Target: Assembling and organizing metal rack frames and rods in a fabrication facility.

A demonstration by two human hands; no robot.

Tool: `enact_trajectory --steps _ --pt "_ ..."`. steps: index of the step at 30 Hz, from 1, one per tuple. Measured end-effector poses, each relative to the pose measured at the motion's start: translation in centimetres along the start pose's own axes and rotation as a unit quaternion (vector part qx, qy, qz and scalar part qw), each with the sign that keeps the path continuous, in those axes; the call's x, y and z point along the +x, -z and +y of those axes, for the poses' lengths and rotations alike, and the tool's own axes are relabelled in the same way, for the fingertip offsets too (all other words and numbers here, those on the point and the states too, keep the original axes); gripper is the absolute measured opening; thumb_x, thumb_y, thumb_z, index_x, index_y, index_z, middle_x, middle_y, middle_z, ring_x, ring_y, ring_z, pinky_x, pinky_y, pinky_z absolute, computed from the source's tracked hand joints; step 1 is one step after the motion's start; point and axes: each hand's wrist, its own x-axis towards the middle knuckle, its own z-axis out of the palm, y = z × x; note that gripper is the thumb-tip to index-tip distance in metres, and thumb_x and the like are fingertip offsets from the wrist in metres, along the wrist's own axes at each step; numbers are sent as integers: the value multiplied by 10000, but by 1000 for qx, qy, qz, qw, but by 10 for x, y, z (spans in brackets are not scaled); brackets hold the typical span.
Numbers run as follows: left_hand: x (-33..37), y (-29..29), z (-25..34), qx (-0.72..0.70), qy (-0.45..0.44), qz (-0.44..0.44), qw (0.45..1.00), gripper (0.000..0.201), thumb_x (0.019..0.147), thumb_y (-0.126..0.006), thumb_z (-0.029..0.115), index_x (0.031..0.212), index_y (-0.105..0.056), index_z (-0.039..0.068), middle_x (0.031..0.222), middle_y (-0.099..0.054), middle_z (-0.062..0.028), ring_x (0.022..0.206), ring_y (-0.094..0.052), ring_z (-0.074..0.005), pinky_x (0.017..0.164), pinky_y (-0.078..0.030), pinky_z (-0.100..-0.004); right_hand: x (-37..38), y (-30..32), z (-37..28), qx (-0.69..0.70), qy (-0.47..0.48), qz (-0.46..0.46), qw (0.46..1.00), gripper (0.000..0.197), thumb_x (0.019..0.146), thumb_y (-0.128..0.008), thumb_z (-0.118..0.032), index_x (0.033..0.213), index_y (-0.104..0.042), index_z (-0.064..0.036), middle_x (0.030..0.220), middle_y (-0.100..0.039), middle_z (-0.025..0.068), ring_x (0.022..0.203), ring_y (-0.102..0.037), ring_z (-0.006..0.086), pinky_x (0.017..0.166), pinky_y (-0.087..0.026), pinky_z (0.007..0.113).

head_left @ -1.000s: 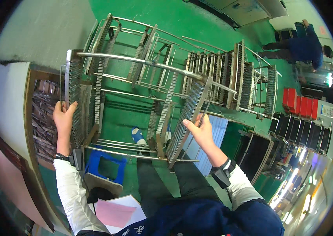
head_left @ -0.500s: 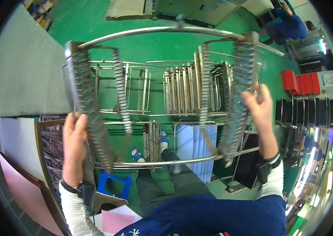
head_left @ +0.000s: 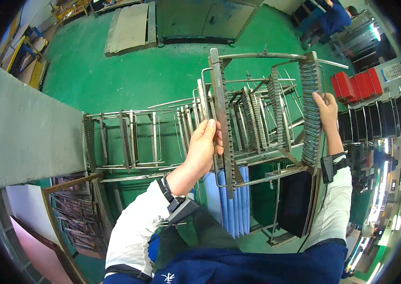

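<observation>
Both of my hands hold up a metal rack [head_left: 221, 113] with toothed, slotted sides and round rods along its top and bottom. My left hand [head_left: 201, 147] is closed around its left side, with the thumb on the outer bar. On the right, my right hand [head_left: 326, 111] grips the toothed side plate [head_left: 310, 94]. Behind and below the held rack stand several similar slotted racks [head_left: 255, 116], partly hidden by it. Another open rack [head_left: 132, 137] stands on the floor to their left.
Blue sheets [head_left: 234, 208] stand near my legs, with black panels [head_left: 297, 201] to their right. Racks lie piled [head_left: 77, 215] at lower left, below a grey surface [head_left: 25, 132]. Red bins [head_left: 357, 87] are at right. A person [head_left: 330, 21] is at far right.
The held rack has shifted right in the picture and turned, looking narrower. My left hand has moved right with it, while the view has swung so the floor racks sit lower.
</observation>
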Motion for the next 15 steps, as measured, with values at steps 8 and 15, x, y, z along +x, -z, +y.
enact_trajectory --steps 8,15 --pt "82 23 -51 102 72 73 989 243 1031 -405 313 979 -533 113 745 -537 14 633 -518 -109 513 -454 -261 21 -63 92 -158 -55 -73 983 555 744 -759 -473 917 -603 30 763 -633 147 715 -599 202 667 -467 334" --pt "117 27 -79 205 53 75 974 268 1022 -428 258 893 -532 47 701 -565 -25 557 -549 -133 502 -500 -287 20 -82 159 -150 0 -17 989 580 743 -760 -479 989 -625 28 769 -649 141 684 -598 199 673 -475 322"
